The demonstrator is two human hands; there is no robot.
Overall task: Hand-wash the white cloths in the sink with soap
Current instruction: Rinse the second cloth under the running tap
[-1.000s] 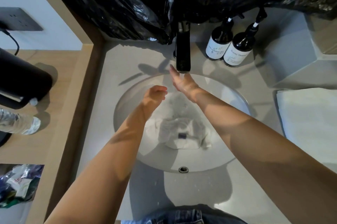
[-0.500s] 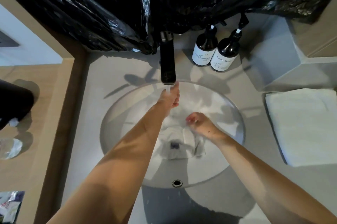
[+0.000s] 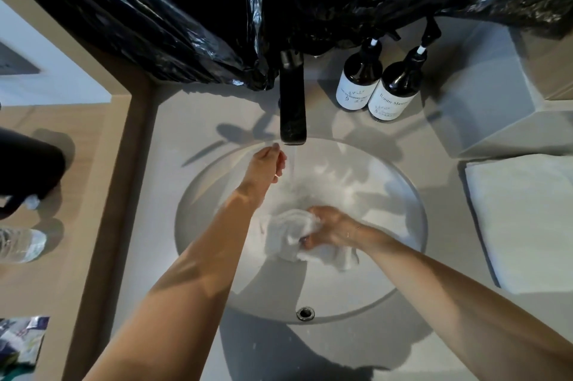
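A crumpled white cloth [image 3: 286, 233] lies in the middle of the round white sink [image 3: 403, 194]. My right hand [image 3: 330, 227] grips the cloth's right side with curled fingers. Water runs from the black faucet [image 3: 293, 113] into the basin. My left hand [image 3: 266, 165] is raised just left of the stream, below the spout, with its fingers loosely curled and nothing in it. Two dark pump soap bottles [image 3: 356, 81] [image 3: 393, 92] stand behind the sink, right of the faucet.
A folded white towel [image 3: 524, 222] lies on the counter at right, beside a grey box [image 3: 483, 120]. Black plastic sheeting [image 3: 279, 8] hangs above the faucet. A plastic water bottle [image 3: 21, 245] and a black appliance [image 3: 28, 169] sit on the wooden shelf at left.
My right hand dropped from the faucet into the basin and took hold of the cloth. My left hand rose to the water stream. The cloth is bunched up now.
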